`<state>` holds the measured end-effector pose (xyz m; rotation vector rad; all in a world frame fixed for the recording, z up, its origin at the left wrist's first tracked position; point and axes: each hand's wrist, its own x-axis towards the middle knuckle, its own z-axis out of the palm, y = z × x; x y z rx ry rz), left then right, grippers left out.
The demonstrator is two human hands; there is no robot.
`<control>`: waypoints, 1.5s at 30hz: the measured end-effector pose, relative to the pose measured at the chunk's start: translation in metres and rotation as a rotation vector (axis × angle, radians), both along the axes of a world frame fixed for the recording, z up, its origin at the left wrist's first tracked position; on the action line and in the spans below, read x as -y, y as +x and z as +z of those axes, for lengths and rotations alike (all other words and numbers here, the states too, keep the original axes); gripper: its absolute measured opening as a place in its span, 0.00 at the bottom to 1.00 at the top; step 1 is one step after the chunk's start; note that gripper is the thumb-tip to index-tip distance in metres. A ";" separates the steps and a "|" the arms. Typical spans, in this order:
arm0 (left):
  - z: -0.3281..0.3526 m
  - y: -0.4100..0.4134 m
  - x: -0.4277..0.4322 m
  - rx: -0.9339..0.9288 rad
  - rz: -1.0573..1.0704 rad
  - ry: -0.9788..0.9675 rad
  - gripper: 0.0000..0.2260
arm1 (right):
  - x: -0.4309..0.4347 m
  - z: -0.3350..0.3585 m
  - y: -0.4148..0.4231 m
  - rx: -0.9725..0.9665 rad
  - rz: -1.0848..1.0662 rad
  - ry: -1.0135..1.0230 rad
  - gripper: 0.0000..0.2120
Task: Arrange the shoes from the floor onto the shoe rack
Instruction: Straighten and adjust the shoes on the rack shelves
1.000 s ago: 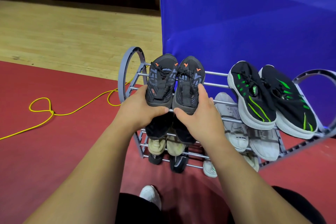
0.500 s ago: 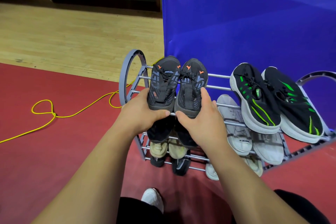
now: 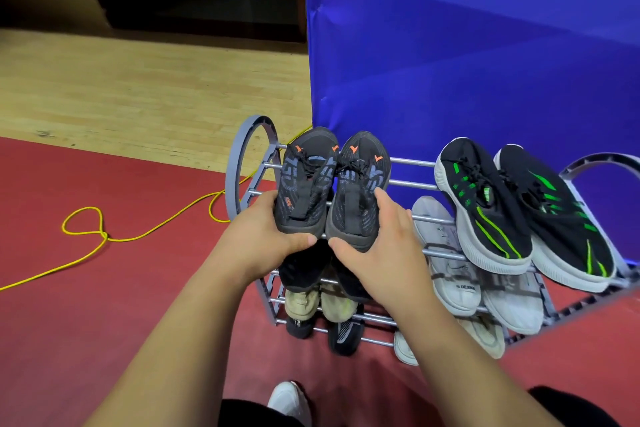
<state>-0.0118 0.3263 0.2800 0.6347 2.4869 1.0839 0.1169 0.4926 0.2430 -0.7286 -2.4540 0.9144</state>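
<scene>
Gripping the pair of dark grey shoes by their heels, I had one in each hand at the left end of the shoe rack's [image 3: 412,161] top tier. My left hand [image 3: 263,239] was curled round the heel of the left-side shoe [image 3: 308,177], thumb tucked under the sole. My right hand [image 3: 377,250] was wrapped likewise round the heel and outer side of the right-side shoe [image 3: 360,191]. The two shoes lay side by side, touching, toes toward the back rail. I could not tell whether their soles rested fully on the rails.

Markings: small orange chevrons near each toe, large pale grey lettering along the uppers, not readable, and a small orange label on the left-side shoe, also not readable.

At the right end of the same tier sat a pair of black shoes with green stripes [image 3: 485,204], toes to the back. On the tier below lay white shoes [image 3: 446,263]; one bore dark print reading "DESIG", the rest unclear. Beige shoes [image 3: 301,302] and black shoes [image 3: 344,336] occupied the lower tiers at the left end.

The rack stood on a red floor [image 3: 104,305] against a blue panel [image 3: 467,62]. A yellow cable [image 3: 104,236] looped across the floor to the rack's left.
</scene>
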 end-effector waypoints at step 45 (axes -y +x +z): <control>-0.002 0.182 -0.122 -0.219 -0.163 0.032 0.11 | -0.116 0.043 0.207 0.514 0.147 -0.381 0.06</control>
